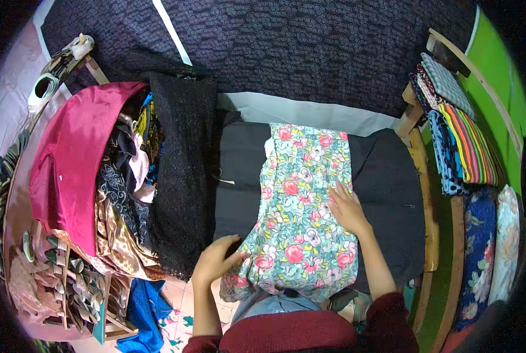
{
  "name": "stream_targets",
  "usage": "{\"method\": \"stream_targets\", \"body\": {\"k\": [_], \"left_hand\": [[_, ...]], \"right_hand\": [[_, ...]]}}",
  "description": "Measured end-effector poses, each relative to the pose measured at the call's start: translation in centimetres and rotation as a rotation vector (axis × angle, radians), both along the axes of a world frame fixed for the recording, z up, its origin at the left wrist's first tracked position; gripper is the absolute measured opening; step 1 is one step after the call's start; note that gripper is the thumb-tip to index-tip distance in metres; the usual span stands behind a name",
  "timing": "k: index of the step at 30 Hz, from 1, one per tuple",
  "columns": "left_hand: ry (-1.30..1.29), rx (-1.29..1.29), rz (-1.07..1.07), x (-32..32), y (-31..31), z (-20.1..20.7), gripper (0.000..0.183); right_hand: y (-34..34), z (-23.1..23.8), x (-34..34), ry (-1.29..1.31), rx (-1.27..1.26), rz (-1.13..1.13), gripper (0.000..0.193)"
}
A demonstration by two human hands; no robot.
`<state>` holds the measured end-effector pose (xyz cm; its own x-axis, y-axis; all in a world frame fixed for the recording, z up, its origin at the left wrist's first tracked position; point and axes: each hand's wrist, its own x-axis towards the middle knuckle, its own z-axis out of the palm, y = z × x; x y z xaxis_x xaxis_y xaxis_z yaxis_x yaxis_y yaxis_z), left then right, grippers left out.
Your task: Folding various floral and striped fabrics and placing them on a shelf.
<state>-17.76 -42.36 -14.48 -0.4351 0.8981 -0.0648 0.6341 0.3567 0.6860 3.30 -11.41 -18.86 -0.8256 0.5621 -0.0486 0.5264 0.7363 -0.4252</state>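
Note:
A floral cloth [298, 194] printed with pink roses and green leaves lies over a black cloth-covered work surface [389, 200], its near end hanging down toward my lap. My right hand [349, 210] rests flat on the cloth near its right edge, fingers stretched out. At the near left corner is my left hand [215, 263], thumb and fingers apart. Its thumb reaches onto the gathered near part of the floral cloth, and its fingertips are at the edge of the black surface. Neither hand grips anything that I can see.
To the left, a black lacy cloth [183, 170], a magenta cloth [80, 165] and mixed fabrics are heaped. Folded striped fabrics [472, 147] are stacked at the right. Several thread spools [80, 288] stand at lower left. A blue cloth [142, 315] lies by the floor tiles.

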Motion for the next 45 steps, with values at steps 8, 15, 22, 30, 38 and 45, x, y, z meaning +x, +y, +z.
{"method": "stream_targets", "body": {"k": [8,15,22,30,38,45], "left_hand": [[0.144,0.212,0.076,3.6,-3.5,-3.0,0.048],[0.366,0.312,0.101,4.5,-4.7,-5.1,0.073],[0.014,0.254,-0.114,3.0,-5.8,-5.3,0.068],[-0.289,0.483,0.038,7.5,-6.8,-5.9,0.064],[-0.194,0.395,0.160,5.7,-6.2,-7.0,0.049],[-0.771,0.030,-0.059,2.4,-8.0,-6.0,0.035]], "right_hand": [[-13.9,1.4,7.4,-0.048,0.091,-0.255,0.054],[-20.4,-1.0,8.2,0.288,0.314,-0.448,0.046],[-22.6,-4.7,10.5,1.165,-0.321,-0.829,0.044],[-22.4,-10.6,11.5,1.090,-0.593,-0.849,0.058],[-23.5,-5.6,12.9,0.858,-0.728,-0.735,0.052],[-24.6,-6.5,18.3,0.716,-1.055,-0.561,0.046]]}}
